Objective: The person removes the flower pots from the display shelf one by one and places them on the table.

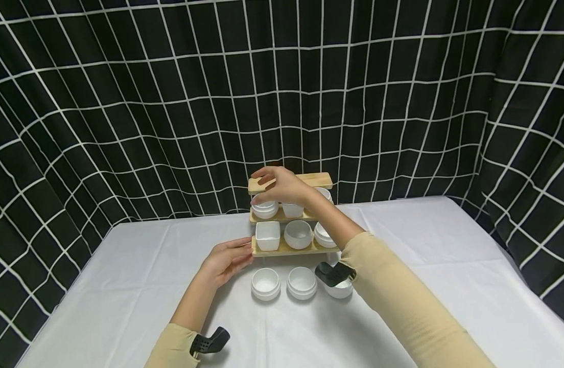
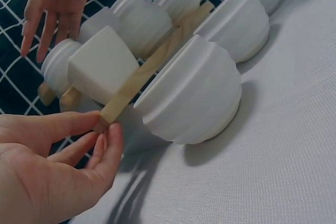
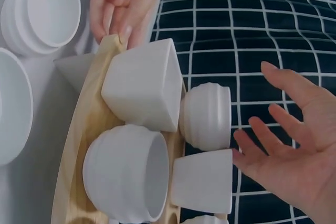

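A tiered wooden stand (image 1: 315, 180) holds white pots on its two lower shelves. My left hand (image 1: 228, 259) pinches the left end of the lowest shelf (image 2: 122, 98) between thumb and fingers. On that shelf stand a square pot (image 1: 267, 235), a round pot (image 1: 298, 234) and a third, ribbed pot (image 1: 325, 236). Above them my right hand (image 1: 282, 185) reaches over the middle shelf, fingers spread and holding nothing. Nearest to it are a ribbed pot (image 3: 206, 116) and a square pot (image 3: 203, 182). In the head view the right hand partly hides the middle-shelf pots.
Three round white pots, the left one (image 1: 265, 284), the middle one (image 1: 302, 283) and the right one (image 1: 339, 289), stand on the white tablecloth (image 1: 139, 271) before the stand. My right wrist camera partly covers the right one. A black gridded curtain (image 1: 208, 107) hangs behind.
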A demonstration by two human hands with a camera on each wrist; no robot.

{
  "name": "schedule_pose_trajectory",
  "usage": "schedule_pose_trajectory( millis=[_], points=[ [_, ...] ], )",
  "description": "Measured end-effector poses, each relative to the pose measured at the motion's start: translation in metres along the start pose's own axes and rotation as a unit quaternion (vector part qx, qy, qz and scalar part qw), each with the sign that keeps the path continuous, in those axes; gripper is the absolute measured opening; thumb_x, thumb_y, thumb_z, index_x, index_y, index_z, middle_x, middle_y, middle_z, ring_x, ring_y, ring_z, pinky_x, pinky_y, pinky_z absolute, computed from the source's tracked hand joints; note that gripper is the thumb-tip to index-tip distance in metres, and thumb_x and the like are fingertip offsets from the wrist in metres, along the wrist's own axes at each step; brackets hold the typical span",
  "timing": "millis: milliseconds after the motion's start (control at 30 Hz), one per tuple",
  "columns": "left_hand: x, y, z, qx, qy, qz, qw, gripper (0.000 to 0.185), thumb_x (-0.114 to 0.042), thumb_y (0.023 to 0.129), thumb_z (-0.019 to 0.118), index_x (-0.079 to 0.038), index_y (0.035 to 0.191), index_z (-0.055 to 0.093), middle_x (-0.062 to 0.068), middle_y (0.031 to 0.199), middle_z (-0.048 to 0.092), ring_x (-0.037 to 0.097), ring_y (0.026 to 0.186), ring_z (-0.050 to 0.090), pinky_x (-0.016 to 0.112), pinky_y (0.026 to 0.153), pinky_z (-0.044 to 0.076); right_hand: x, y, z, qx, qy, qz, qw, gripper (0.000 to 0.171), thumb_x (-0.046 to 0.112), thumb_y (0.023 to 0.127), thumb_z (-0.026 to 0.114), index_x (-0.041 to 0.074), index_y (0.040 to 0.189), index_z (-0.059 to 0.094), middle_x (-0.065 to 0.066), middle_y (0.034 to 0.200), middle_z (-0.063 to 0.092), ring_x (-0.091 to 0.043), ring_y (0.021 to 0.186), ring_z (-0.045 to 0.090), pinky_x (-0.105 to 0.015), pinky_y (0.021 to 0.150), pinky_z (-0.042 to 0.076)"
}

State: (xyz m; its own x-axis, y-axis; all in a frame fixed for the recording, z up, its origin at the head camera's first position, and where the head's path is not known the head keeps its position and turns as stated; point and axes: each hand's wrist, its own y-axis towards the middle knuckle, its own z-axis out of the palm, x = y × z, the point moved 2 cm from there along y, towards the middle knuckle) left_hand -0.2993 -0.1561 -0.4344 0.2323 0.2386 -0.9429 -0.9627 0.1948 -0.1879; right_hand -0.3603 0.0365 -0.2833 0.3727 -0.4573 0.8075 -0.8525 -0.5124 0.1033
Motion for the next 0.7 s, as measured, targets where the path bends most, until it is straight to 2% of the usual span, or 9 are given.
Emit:
schedule_pose_trajectory(
  millis=[333, 700],
  points=[
    [-0.001, -0.002, 0.002, -0.002, -0.002, 0.001, 1.0000, 0.050, 0.011, 0.104, 0.053, 0.019, 0.151, 0.039, 0.005, 0.100, 0.072, 0.009, 0.088, 0.072, 0.019, 0.084, 0.064, -0.003, 0.005, 0.006, -0.010, 0.043, 0.027, 0.999, 0.068, 0.008, 0.088, 0.084, 0.003, 0.149, 0.056, -0.022, 0.149, 0.056, -0.037, 0.138, 0.054, -0.050, 0.120, 0.047],
    [-0.001, -0.001, 0.002, 0.000, -0.004, 0.001, 1.0000, 0.050, 0.012, 0.104, 0.052, 0.020, 0.151, 0.038, 0.003, 0.098, 0.071, 0.008, 0.086, 0.071, 0.018, 0.083, 0.064, -0.009, 0.005, 0.012, 0.001, -0.004, 0.027, 1.000, 0.066, -0.005, 0.084, 0.081, 0.000, 0.146, 0.057, -0.025, 0.149, 0.055, -0.040, 0.138, 0.057, -0.044, 0.118, 0.052]
  ],
)
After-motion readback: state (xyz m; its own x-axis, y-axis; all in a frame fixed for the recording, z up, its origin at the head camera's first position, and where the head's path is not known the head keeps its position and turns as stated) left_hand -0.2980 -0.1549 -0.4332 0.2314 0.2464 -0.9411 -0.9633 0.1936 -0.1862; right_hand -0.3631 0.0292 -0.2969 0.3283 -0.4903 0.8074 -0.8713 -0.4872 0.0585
